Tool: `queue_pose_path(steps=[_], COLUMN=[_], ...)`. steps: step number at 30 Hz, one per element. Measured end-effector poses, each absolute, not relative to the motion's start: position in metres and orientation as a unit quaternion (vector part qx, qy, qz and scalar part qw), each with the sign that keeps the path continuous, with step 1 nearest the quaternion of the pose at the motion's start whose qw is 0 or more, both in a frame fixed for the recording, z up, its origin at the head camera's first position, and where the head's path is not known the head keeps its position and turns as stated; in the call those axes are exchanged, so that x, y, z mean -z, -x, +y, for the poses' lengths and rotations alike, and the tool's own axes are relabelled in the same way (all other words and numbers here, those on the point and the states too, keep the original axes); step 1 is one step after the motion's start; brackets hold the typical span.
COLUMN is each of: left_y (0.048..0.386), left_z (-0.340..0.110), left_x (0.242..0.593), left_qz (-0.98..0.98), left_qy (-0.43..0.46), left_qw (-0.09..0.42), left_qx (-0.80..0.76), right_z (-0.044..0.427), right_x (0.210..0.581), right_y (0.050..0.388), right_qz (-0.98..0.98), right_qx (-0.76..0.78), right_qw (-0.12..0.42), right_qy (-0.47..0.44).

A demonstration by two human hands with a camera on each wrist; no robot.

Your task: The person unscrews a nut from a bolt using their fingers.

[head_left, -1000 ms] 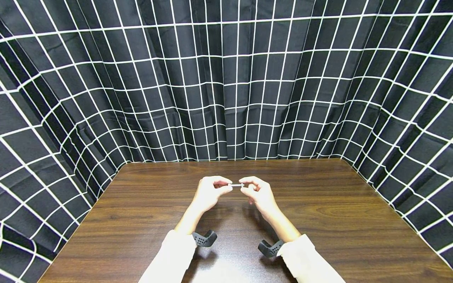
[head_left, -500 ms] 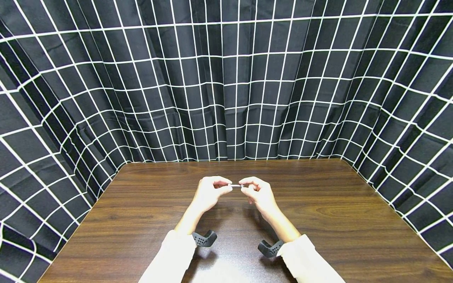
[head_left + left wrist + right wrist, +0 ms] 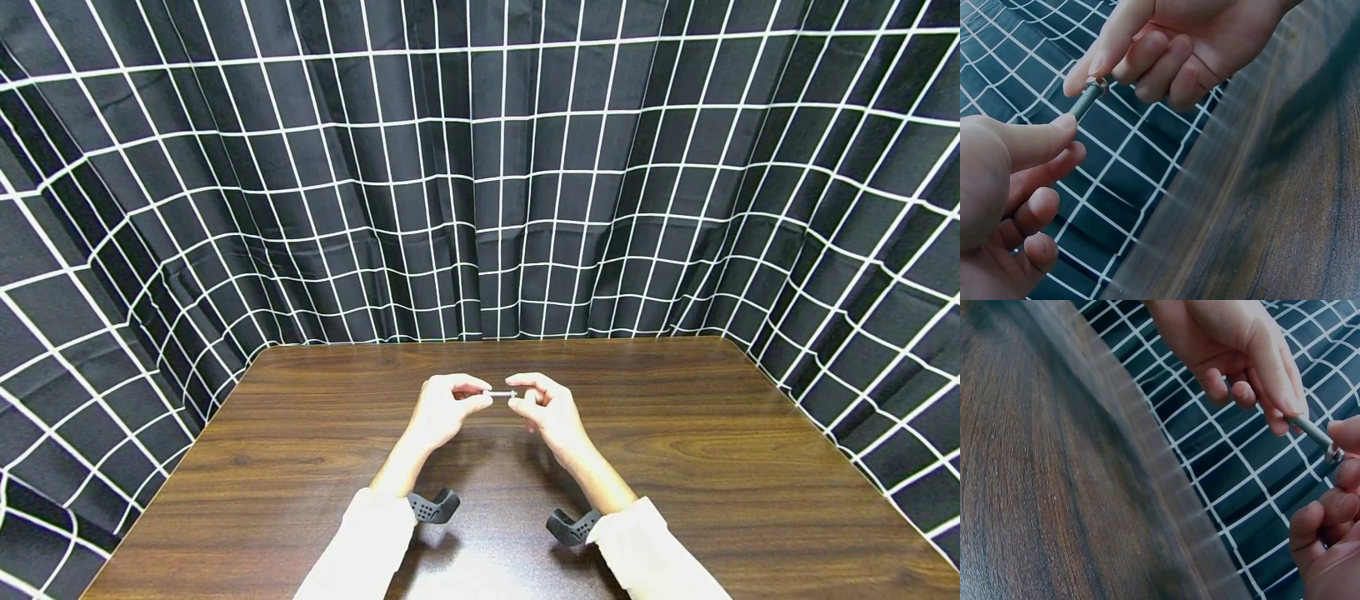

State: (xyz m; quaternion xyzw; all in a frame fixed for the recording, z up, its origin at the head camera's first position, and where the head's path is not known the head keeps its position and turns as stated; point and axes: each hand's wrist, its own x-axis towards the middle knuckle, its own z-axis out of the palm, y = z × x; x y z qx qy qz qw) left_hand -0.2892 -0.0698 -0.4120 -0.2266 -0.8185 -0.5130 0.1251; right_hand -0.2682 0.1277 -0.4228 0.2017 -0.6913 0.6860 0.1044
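Grey metal, ridged with fine screw thread, makes up the slim bolt (image 3: 1086, 104) we hold level between our two hands, raised above the table (image 3: 315, 433). At its right-hand end we see a shiny, faceted end piece (image 3: 1334, 454), too small for us to tell whether it is a nut or a head. Our left hand (image 3: 442, 408) pinches the bolt's other end between thumb and index finger, its remaining fingers bent loosely. Our right hand (image 3: 553, 415) curves its thumb and index finger on either side of the end piece, the tips slightly parted; we cannot tell whether both touch it. Its other fingers fold in toward the palm.

Both wrists angle inward, so our forearms slant together from the near edge. We wear white, soft-looking sleeves (image 3: 362, 537), and by each cuff sits a dark, angular wrist mount (image 3: 433, 507) dotted with small holes. Below, the table shows brown, streaked wood grain and a pale glare close to us. Behind it, a black curtain (image 3: 491, 192) hangs in folds, its white grid bending with the cloth.
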Motion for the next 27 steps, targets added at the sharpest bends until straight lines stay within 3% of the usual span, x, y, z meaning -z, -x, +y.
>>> queue_pose_path(steps=[27], left_y=[0.289], left_z=[-0.07], left_x=[0.413], left_qz=[-0.815], left_qy=[0.236], left_qw=[0.126], left_qx=[0.514], right_z=[0.123], right_x=[0.395], right_y=[0.248], right_qz=[-0.76], right_qx=[-0.627], right_qw=[0.099], right_qy=[-0.139])
